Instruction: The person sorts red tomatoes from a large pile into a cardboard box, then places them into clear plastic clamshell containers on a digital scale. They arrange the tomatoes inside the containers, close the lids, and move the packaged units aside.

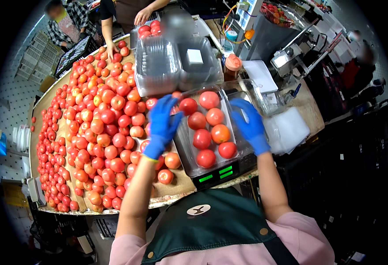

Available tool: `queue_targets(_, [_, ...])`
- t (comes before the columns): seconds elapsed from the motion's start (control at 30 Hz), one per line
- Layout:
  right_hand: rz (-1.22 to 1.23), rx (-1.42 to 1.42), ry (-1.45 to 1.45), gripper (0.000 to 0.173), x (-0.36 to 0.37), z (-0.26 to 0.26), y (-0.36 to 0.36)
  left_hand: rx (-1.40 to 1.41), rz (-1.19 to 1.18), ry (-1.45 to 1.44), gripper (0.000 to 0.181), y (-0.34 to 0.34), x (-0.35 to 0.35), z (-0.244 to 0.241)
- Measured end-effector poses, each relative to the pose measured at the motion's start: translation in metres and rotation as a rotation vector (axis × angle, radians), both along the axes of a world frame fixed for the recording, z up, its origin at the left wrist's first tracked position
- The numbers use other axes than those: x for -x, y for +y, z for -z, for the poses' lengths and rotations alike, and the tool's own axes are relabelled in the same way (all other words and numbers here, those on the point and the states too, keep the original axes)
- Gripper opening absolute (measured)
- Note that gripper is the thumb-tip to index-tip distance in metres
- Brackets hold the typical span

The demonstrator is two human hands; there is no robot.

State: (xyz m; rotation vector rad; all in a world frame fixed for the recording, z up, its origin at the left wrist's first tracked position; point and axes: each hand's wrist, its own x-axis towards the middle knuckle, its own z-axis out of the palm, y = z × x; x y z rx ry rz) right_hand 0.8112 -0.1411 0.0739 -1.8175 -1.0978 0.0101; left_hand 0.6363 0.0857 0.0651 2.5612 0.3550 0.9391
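Eight tomatoes lie in two rows in a clear plastic tray, which stands on a digital scale with lit green displays. To the left of the tray's upper part is my left hand, in a blue glove, its fingers spread near a few loose tomatoes; I see nothing held in it. My right hand, gloved alike, is at the tray's right side over the clear hinged lid. Whether it touches the lid I cannot tell. A large heap of tomatoes covers the table to the left.
Stacked clear containers stand beyond the tray, beside a lidded jar and white paper. White foam sheets lie at the right. Across the table, another person's bare hand touches a tomato. A metal device stands upper right.
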Motion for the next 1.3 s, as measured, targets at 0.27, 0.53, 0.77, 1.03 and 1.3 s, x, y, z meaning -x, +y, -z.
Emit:
queue_targets(0.27, [0.174,0.105,0.598,0.02,0.04,-0.045,-0.152,0.183,-0.223,-0.004,0.025,0.107,0.111,-0.027])
queue_targets(0.53, [-0.093,0.497,1.021,0.036,0.052,-0.024,-0.137,0.673,0.101,-0.009,0.03,0.082,0.027,-0.041])
queue_targets(0.77, [0.323,-0.069,1.392,0.032,0.059,0.072,-0.117,0.626,-0.015,0.141,0.036,0.064,-0.028,0.057])
queue_targets(1.03, [0.21,0.116,-0.059,0.026,-0.028,-0.004,-0.088,1.146,0.208,0.347,0.024,0.009,0.016,0.032])
queue_targets(1.3, [0.607,0.118,0.213,0.027,0.025,0.072,-0.12,1.691,0.166,0.347,0.03,-0.079,0.069,0.026])
